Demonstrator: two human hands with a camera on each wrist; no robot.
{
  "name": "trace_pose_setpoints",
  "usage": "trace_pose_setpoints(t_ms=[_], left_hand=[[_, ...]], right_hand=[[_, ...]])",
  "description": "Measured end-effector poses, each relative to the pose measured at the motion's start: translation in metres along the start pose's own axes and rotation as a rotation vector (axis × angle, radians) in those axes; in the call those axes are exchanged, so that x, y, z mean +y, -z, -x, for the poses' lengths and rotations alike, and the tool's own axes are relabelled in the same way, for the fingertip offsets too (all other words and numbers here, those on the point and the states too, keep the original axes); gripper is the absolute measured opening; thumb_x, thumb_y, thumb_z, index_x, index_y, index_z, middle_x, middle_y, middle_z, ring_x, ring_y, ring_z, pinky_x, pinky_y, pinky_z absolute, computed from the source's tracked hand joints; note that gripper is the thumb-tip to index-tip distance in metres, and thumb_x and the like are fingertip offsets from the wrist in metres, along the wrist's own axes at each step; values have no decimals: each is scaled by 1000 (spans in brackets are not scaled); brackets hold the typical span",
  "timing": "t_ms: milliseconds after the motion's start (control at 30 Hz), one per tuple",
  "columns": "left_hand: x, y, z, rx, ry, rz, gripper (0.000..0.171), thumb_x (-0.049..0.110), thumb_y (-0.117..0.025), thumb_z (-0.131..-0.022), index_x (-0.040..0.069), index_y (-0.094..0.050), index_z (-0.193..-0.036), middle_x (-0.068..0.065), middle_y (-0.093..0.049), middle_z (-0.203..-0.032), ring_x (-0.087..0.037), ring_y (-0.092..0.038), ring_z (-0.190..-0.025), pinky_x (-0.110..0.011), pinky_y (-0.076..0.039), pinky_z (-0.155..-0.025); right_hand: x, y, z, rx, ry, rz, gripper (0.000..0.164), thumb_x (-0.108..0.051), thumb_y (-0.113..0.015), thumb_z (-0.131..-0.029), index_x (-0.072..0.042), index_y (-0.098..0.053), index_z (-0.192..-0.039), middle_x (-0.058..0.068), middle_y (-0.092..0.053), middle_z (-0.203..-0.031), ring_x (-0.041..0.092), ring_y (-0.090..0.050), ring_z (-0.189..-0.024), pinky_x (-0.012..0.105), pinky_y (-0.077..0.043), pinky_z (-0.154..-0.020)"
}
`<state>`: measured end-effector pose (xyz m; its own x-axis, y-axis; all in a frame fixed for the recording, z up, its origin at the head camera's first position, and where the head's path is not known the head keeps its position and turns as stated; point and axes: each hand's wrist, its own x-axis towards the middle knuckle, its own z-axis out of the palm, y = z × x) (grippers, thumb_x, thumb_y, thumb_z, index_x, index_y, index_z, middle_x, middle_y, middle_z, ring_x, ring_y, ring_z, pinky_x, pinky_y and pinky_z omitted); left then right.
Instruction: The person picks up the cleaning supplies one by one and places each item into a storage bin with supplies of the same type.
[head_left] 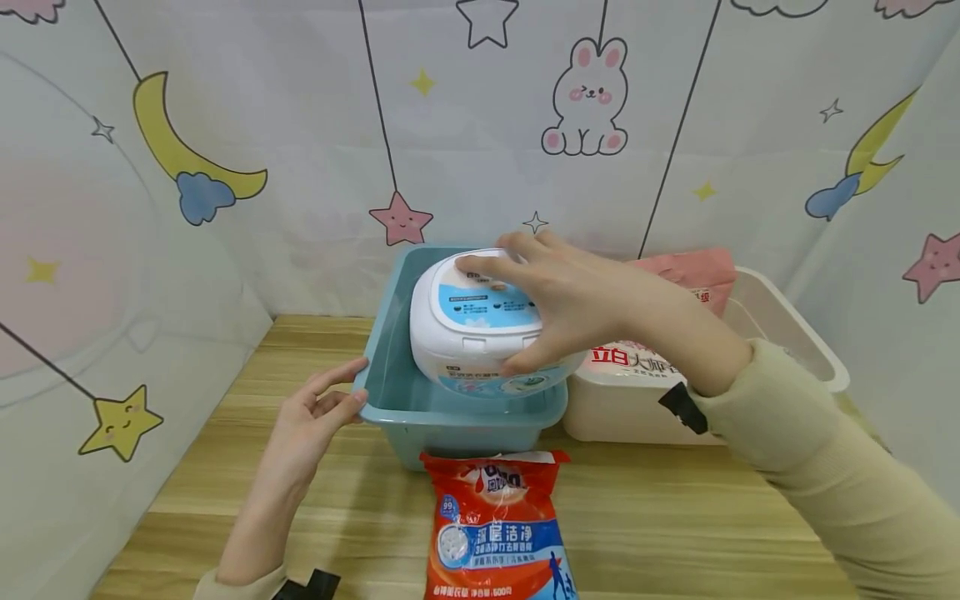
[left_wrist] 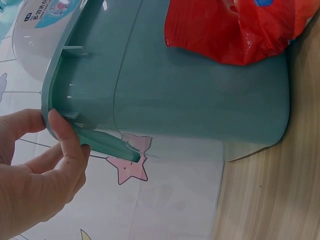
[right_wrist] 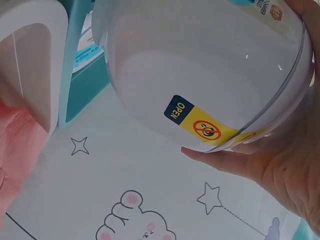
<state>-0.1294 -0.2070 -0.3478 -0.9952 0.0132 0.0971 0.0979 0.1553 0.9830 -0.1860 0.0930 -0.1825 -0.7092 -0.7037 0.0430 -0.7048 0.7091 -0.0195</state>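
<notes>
Over teal basin (head_left: 465,419), right hand (head_left: 558,292) spread wide, gripping white tub (head_left: 442,337)

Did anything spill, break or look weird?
Nothing stands out: I see no spill or damage. The right hand holds the white tub at the teal basin, and the red bag is in front.

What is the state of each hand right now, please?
Left hand: closed, holding the teal basin by its rim.
Right hand: closed around the white tub, holding it.
</notes>
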Motion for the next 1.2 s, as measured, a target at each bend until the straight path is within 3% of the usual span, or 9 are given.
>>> trace_pose_setpoints(t_ms=[433,1200], left_hand=[[0,-1,0,9,0,9,49,20,-62,-94,4,-49,-139,6,-48,-121,-1,-61,-85,-17,-53,-78],[0,-2,-1,14,11,-3,49,20,-62,-94,5,-50,-139,5,-48,-121,-1,-62,-85,-20,-53,-81]], right_hand=[[6,-13,-10,16,3,-41,97,-62,-74,-68,-41,-25,-149,4,-32,-149,26,-38,-124,46,-49,-93],[3,-35,-31,-61,38,-71,95,-62,-73,-70,-38,-25,-149,5,-35,-145,27,-38,-124,45,-48,-93]])
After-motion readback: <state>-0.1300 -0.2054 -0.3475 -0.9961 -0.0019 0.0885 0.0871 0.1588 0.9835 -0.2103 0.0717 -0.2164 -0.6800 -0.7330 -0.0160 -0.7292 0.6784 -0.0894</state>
